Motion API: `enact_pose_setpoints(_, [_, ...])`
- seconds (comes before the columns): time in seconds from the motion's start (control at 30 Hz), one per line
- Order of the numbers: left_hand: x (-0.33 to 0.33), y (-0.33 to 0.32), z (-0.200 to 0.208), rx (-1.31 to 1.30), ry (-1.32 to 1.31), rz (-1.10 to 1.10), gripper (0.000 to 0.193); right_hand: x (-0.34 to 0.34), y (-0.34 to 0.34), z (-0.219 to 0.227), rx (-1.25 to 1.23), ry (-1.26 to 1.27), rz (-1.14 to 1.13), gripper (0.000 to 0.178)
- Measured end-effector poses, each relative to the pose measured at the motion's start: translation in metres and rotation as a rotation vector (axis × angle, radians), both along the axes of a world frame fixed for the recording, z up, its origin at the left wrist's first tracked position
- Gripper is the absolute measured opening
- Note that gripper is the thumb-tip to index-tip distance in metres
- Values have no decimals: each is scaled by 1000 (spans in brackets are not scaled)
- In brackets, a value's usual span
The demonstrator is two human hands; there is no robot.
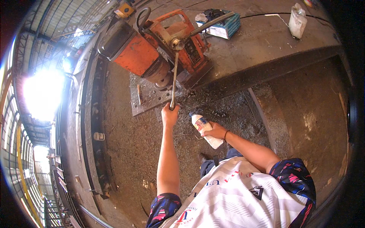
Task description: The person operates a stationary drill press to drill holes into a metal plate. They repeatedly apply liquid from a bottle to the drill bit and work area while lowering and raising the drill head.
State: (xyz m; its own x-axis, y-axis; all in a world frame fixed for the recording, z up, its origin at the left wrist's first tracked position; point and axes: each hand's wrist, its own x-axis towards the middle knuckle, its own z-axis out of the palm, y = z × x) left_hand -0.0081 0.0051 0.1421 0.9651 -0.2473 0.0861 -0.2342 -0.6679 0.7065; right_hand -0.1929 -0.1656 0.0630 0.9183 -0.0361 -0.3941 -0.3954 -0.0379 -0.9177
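Note:
My left hand [170, 115] is wrapped round the lower end of a long metal feed handle [175, 78] on an orange magnetic drill [138, 57]. The drill stands on a steel beam, its dark motor housing leaning to the upper left. Below its chuck lies a steel plate [141, 103] with several drilled holes and metal shavings. In my right hand [217, 131] is a white plastic bottle [213, 141] with a coloured label, tilted with its dark top toward the plate. The cutter's tip is hidden behind the drill body and handle.
On the beam [262, 57] behind the drill sit a blue and white box [228, 28] and a whitish plastic bottle [297, 22], with a black cable running past. Metal shavings [235, 114] cover the ground below. A small white container [99, 136] rests on the left beam.

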Motion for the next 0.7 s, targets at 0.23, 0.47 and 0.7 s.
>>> enact_pose_setpoints(0.23, [-8,-6,13,-39,46,8,33,-1,-2,15,40,66,4,55])
enact_pose_setpoints(0.47, [-8,-7,13,-62,86,25,31,1,1,-3,49,82,6,53])
enact_pose_setpoints(0.7, [-6,-6,10,-46,79,18,30,1,0,-1,40,98,28,54])
